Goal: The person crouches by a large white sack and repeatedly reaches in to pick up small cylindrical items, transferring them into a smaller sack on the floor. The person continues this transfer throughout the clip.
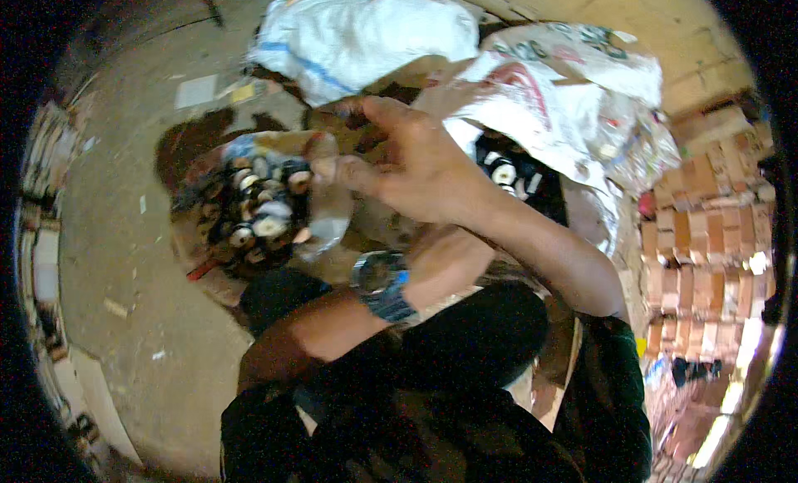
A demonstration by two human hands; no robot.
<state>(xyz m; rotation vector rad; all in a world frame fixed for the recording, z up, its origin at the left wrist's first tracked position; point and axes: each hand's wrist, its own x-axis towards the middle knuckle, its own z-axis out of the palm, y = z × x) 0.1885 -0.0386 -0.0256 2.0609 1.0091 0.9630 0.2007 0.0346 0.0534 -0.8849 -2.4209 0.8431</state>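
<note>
My right hand [407, 163] reaches across to the left, its thumb and fingers apart and blurred, with no held thing visible. It is beside an opened bag [331, 207] with a clear plastic edge. Packed in that bag are many small dark pieces [258, 204] with round white and copper-coloured ends; their exact kind is unclear. My left hand [455, 263] points to the right below my right forearm, which partly covers it; its fingers are hidden. A dark wristwatch [381, 275] is on my left wrist.
White woven sacks [366, 38] lie ahead, and one at the right [532, 92] has dark and white pieces [507, 174] at its mouth. Stacked brown boxes [702, 250] line the right side. Flat stacked material [50, 163] runs along the left edge. Scraps dot the floor [125, 242].
</note>
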